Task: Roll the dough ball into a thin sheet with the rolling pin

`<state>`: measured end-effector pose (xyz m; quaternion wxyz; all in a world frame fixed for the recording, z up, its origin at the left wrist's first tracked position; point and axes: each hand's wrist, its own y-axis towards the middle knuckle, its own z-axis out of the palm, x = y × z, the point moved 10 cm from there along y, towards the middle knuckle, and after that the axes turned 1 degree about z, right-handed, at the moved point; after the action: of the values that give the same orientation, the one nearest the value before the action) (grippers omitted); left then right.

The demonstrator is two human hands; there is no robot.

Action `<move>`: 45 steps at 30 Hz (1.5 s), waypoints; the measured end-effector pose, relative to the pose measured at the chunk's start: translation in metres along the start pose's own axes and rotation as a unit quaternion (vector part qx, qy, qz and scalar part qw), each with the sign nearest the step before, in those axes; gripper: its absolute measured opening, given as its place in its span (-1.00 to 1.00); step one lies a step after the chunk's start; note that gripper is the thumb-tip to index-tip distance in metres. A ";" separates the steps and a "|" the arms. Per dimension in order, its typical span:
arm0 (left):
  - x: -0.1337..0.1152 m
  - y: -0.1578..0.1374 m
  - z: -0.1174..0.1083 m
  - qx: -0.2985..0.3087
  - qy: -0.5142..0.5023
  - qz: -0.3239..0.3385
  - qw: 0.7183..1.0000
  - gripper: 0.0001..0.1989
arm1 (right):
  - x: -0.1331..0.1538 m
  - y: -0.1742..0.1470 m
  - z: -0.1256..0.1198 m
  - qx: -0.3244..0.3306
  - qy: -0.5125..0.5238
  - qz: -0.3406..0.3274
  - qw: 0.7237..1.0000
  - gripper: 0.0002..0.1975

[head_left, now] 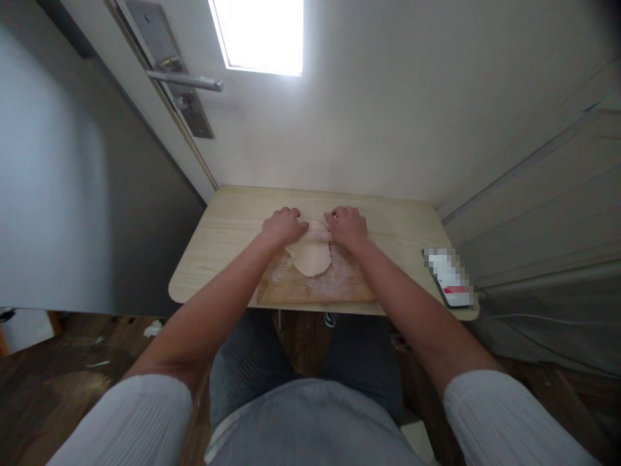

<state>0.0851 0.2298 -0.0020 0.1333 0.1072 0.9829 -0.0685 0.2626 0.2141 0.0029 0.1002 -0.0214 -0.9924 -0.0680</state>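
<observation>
A flat, pale sheet of dough point(312, 260) with a rounded near edge lies on a wooden board point(291, 294) dusted with flour. Across its far part runs a short, pale roller shape that looks like a floured rolling pin point(319, 232); its ends are hidden under my hands. My left hand point(284, 226) is closed over the left end, its thumb pointing inward. Over the right end, my right hand point(347, 226) is closed with curled fingers. Both forearms reach forward on either side of the dough.
The board rests at the near edge of a small light-wood table point(218, 236). A phone point(449, 278) with a blurred screen lies at the table's right end. Behind stands a white door with a metal handle point(187, 79); a grey panel point(97, 194) is at left.
</observation>
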 end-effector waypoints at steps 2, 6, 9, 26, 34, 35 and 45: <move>0.004 0.003 0.003 0.016 -0.012 -0.011 1.000 -0.53 | 0.003 -0.001 0.002 0.019 -0.011 -0.014 1.000 -0.54; 0.009 0.004 0.004 0.010 0.000 -0.018 1.000 -0.52 | 0.006 -0.006 0.005 0.047 -0.027 -0.028 0.998 -0.54; 0.005 -0.004 0.002 -0.022 0.031 -0.003 0.999 -0.50 | 0.004 -0.010 0.006 0.037 -0.030 -0.023 0.999 -0.53; -0.011 -0.049 -0.008 -0.151 0.065 0.047 0.985 -0.57 | 0.005 -0.049 -0.003 -0.043 -0.017 -0.018 0.999 -0.50; -0.017 -0.070 -0.009 -0.158 0.062 0.057 0.984 -0.57 | 0.010 -0.072 -0.011 -0.059 -0.026 -0.036 0.997 -0.45; -0.017 -0.073 -0.009 -0.155 0.058 0.057 0.984 -0.57 | 0.010 -0.074 -0.011 -0.059 -0.026 -0.035 0.997 -0.45; -0.016 -0.089 -0.002 -0.143 0.031 0.048 0.988 -0.49 | 0.010 -0.091 -0.010 -0.055 -0.038 -0.027 0.997 -0.42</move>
<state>0.0789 0.1412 0.0139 0.1199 0.1358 0.9800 0.0822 0.2492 0.1235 0.0024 0.0596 -0.0030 -0.9904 -0.1245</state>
